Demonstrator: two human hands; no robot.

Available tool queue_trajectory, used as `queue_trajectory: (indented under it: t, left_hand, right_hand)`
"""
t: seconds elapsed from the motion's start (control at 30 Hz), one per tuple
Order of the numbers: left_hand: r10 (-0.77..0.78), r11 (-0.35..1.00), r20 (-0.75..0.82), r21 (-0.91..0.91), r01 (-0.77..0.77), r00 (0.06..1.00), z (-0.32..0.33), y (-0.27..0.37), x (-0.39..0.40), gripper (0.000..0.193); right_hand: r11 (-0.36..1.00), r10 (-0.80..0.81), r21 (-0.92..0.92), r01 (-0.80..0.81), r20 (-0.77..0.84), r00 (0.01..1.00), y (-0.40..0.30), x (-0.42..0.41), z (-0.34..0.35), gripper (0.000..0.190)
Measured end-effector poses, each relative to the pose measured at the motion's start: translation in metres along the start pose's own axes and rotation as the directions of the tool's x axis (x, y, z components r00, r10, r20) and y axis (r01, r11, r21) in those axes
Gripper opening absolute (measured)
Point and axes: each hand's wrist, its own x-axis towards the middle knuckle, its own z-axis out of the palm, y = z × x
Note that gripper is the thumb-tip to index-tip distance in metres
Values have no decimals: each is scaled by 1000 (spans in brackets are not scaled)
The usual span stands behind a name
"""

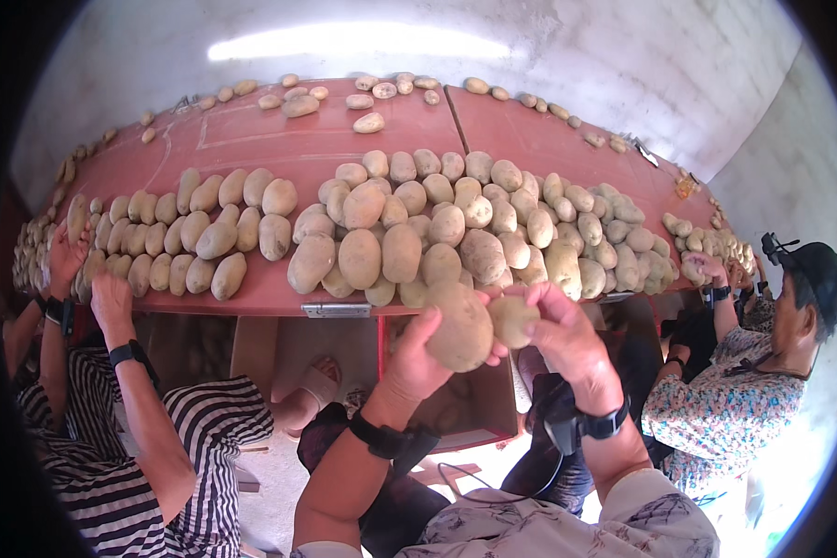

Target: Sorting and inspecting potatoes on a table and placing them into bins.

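Note:
My left hand point(418, 356) holds a large oval potato point(460, 326) in front of the red table's near edge. Just right of it, the fingers of my right hand point(565, 328) grip a smaller round potato point(515, 321), which is close beside the large one; whether they touch is unclear. Fingertips of my left hand show between and below the two potatoes. Beyond my hands a heap of potatoes point(446, 224) lies piled on the red table point(279, 143). I wear a dark band on each wrist.
To the left, a person in striped clothes reaches with both hands point(111, 296) to rows of potatoes point(195, 231). On the right sits a person in a dark cap point(817, 279). Loose potatoes point(300, 106) lie along the far edge. A metal latch point(335, 310) is on the near edge, above open boxes point(460, 411).

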Motion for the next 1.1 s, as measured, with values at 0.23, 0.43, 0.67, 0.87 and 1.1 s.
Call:
queue_trajectory:
  t: [0.23, 0.43, 0.67, 0.87, 1.1]
  left_hand:
    - [273, 961, -221, 20, -275, 936, -15, 27, -4, 58]
    - [238, 949, -376, -105, -297, 895, -25, 29, -4, 51]
    - [237, 951, -405, -87, -295, 883, -23, 32, -1, 49]
    - [232, 956, -386, -81, -283, 893, -24, 32, -2, 50]
    - [309, 951, -217, 62, -302, 926, -14, 21, 2, 57]
  right_hand:
    - [955, -93, -280, 97, 30, 995, -49, 99, 14, 20]
    - [634, -122, -772, 40, -50, 991, -31, 197, 34, 23]
    - [229, 91, -971, 74, 97, 991, -2, 240, 15, 29]
    - [573, -30, -782, 246, 279, 960, -19, 187, 36, 36]
    - [395, 47, -851, 346, 395, 918, -24, 94, 66, 68]
